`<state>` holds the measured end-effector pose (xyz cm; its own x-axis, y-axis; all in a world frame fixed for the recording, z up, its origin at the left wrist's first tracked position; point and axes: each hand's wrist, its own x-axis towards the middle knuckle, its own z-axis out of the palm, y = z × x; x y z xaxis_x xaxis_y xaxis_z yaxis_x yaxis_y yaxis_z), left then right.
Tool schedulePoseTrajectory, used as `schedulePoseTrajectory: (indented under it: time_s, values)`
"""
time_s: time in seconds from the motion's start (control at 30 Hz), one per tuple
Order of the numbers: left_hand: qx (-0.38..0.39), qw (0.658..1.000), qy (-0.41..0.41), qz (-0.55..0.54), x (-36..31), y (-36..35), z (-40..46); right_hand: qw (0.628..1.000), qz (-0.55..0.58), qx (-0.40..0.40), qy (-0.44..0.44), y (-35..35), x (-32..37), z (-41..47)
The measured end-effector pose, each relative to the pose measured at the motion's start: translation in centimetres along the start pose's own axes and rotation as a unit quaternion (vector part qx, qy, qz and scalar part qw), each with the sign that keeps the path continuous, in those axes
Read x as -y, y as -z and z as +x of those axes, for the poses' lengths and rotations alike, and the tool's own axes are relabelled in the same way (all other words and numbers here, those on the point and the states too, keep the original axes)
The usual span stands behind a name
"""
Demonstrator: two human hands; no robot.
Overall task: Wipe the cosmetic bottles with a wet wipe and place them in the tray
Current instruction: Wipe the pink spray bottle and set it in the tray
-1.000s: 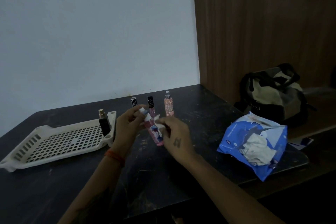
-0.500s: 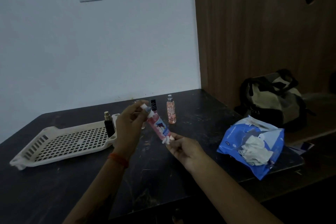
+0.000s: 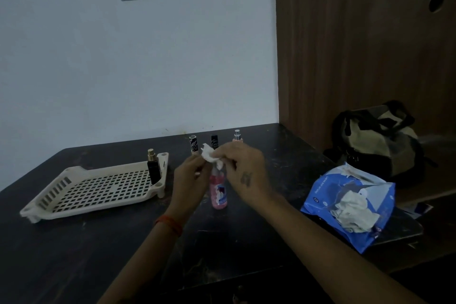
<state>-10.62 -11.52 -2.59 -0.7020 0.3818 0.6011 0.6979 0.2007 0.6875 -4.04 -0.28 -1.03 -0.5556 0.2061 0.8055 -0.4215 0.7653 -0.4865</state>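
Note:
A pink bottle [image 3: 218, 191] is held upright over the dark table [image 3: 74, 254]. My left hand [image 3: 190, 180] grips its upper part from the left. My right hand [image 3: 243, 170] pinches a white wet wipe [image 3: 209, 155] against the bottle's top. The cream slotted tray [image 3: 98, 192] lies to the left; a black bottle with a gold cap [image 3: 153, 168] stands in its far right corner. Behind my hands stand two black-capped bottles [image 3: 193, 144] [image 3: 214, 141] and a peach spray bottle [image 3: 237, 136], partly hidden.
A blue wet-wipe pack [image 3: 345, 205] with a wipe pulled out lies at the right table edge. A beige and black bag [image 3: 377, 141] sits on a lower wooden ledge further right. A white wall and a wooden panel stand behind the table.
The pink bottle went from tilted to upright. My right hand moved with the wipe from the bottle's lower end up to its top.

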Motion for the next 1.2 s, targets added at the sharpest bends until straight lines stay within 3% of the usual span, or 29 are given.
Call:
schedulePoseTrajectory:
  time_s: [0.1, 0.23, 0.37, 0.47, 0.53, 0.63, 0.7, 0.9, 0.97, 1.1, 1.2]
  values:
    - [0.024, 0.988, 0.048, -0.145, -0.2, 0.0, -0.3, 0.993, -0.061, -0.003, 0.100, -0.8, -0.3, -0.7]
    - [0.050, 0.980, 0.069, -0.178, -0.1, 0.1, -0.5, 0.985, -0.116, 0.017, 0.127, -1.2, -1.3, -2.5]
    - [0.025, 0.985, 0.080, -0.154, -0.3, 0.2, -0.2, 0.985, -0.122, 0.041, 0.117, -1.4, -1.5, -2.6]
    - [0.019, 0.996, 0.059, -0.061, -0.3, 0.3, 0.1, 0.983, -0.108, 0.054, 0.135, -0.8, -1.9, -2.7]
    - [0.017, 0.998, 0.053, -0.035, -0.5, 0.4, 0.3, 0.989, -0.097, 0.041, 0.104, -0.3, -2.4, -2.8]
    - [0.025, 0.997, 0.067, -0.030, -0.8, 0.6, 0.6, 0.995, -0.020, -0.079, -0.052, -0.2, -2.5, -2.0]
    - [0.026, 0.994, 0.093, -0.050, -1.0, 0.5, 0.8, 0.989, 0.025, -0.105, -0.098, -0.6, -1.9, -1.0]
    - [0.023, 0.981, 0.119, -0.152, -1.6, 0.6, 0.7, 0.992, 0.008, 0.002, -0.129, -1.3, -1.6, -1.5]
    - [0.015, 0.982, 0.115, -0.149, -1.5, 0.7, 0.8, 0.987, 0.007, 0.044, -0.156, -0.7, -2.3, -1.6]
    - [0.010, 0.983, 0.117, -0.140, -1.3, 0.9, 1.1, 0.982, 0.050, 0.033, -0.180, 0.1, -2.4, 0.7]
    - [0.020, 0.984, 0.123, -0.127, -1.2, 1.0, 1.3, 0.979, 0.056, 0.119, -0.158, -0.6, -1.9, 2.2]
